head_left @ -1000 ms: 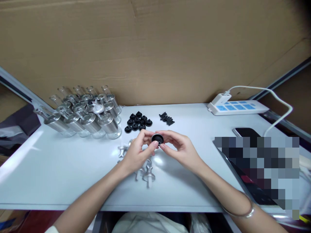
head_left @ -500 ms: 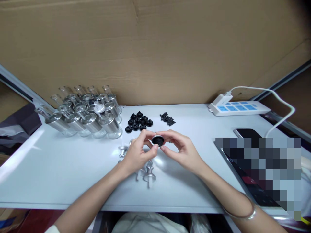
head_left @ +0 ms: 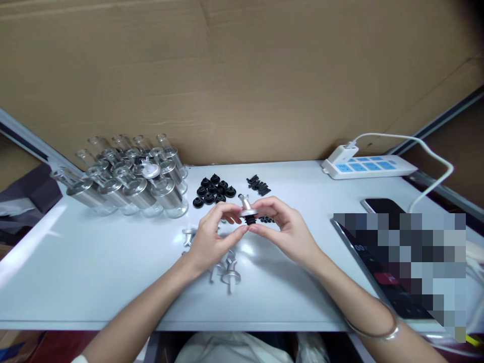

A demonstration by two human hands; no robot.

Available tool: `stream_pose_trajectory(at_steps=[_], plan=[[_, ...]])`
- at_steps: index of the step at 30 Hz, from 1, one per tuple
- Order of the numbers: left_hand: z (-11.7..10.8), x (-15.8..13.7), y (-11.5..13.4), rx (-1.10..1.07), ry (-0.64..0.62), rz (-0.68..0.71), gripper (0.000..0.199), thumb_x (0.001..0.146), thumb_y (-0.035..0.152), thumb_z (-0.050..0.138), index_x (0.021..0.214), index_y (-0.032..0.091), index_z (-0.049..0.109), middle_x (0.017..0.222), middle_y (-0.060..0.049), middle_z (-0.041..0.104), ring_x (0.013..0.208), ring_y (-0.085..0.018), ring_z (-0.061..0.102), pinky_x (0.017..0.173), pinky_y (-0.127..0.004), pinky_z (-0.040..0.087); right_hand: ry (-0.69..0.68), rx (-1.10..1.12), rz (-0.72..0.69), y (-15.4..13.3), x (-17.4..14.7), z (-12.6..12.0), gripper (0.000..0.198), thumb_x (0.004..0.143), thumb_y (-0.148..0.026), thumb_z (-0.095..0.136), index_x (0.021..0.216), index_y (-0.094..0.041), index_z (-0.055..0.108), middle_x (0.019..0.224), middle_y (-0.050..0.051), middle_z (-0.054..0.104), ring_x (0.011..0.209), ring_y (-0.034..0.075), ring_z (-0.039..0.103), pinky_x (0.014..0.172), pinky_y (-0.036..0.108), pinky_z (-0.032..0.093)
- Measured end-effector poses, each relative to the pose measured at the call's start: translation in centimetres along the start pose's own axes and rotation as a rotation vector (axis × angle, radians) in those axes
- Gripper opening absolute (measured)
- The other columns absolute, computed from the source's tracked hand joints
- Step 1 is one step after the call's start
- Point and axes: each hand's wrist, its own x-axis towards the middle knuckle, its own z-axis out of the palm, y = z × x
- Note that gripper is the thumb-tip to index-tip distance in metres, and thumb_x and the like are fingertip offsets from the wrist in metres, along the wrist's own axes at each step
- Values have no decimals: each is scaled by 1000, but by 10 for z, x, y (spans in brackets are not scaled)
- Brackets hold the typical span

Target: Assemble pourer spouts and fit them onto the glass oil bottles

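Above the middle of the table, my left hand (head_left: 216, 238) and my right hand (head_left: 285, 233) pinch one pourer spout (head_left: 247, 213) between their fingertips. The spout is silver, with a round flange and a black ribbed stopper below it. Its nozzle points up and leans slightly left, with a small black tip. Beneath my left hand lie several more silver pourer spouts (head_left: 231, 276), partly hidden by it. Behind my hands is a cluster of black rubber stoppers (head_left: 212, 189). A few small black rings (head_left: 267, 220) show beside my right fingers.
Several glass bottles with metal sleeves (head_left: 138, 194) stand at the left, one with a pourer on top. Small black strips (head_left: 259, 185) lie behind the hands. At the right are a white power strip (head_left: 372, 166) with a charger and cable, a phone (head_left: 381, 205) and a partly blurred-out tablet (head_left: 393, 282).
The pourer has turned in my fingers: its black stopper underside faced me before, and now its nozzle points up. The small rings beside my right hand show more.
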Motion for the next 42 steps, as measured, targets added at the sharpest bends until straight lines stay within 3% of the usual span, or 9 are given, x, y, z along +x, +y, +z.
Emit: stream_pose_trajectory(at_steps=[4,8,15,26,32,42], plan=[[1,0,-2,68,-2,128,37,79,24,69,111,23,51,103,-4,55,83,-13,56,74,-28,50,-63,7,51,0,-1,-2,25,80,-35,66,97,-22,54,101,6,68,98,23,67,86,36,51],[2,0,-3,135,46,207,31,78,21,69,105,21,53,97,-4,54,85,-15,55,73,-27,50,-179,-79,78,0,-3,-1,22,84,-36,61,101,-24,53,104,6,69,99,24,66,88,38,51],[-2,2,-1,259,88,351,29,81,9,63,108,20,57,97,-4,54,91,-14,58,79,-27,52,-241,-162,-20,3,-2,-1,22,87,-32,56,106,-24,48,111,7,64,111,23,61,94,37,48],[-4,3,-2,255,67,370,34,83,9,62,114,22,61,96,-4,56,90,-13,59,76,-26,54,-196,-364,-155,4,0,-4,19,87,-27,57,105,-23,55,104,5,67,97,20,63,86,35,51],[-6,4,-3,271,101,341,32,82,14,65,112,23,63,92,-3,57,85,-14,60,74,-29,54,-64,-376,-312,4,1,-4,30,81,-30,67,107,-23,55,105,7,66,98,21,63,83,37,53],[-5,4,-4,234,40,312,33,81,11,65,112,22,60,97,-4,55,92,-15,59,80,-31,53,-31,-448,-482,4,2,-7,19,82,-26,67,100,-20,62,93,7,71,85,19,67,76,32,55]])
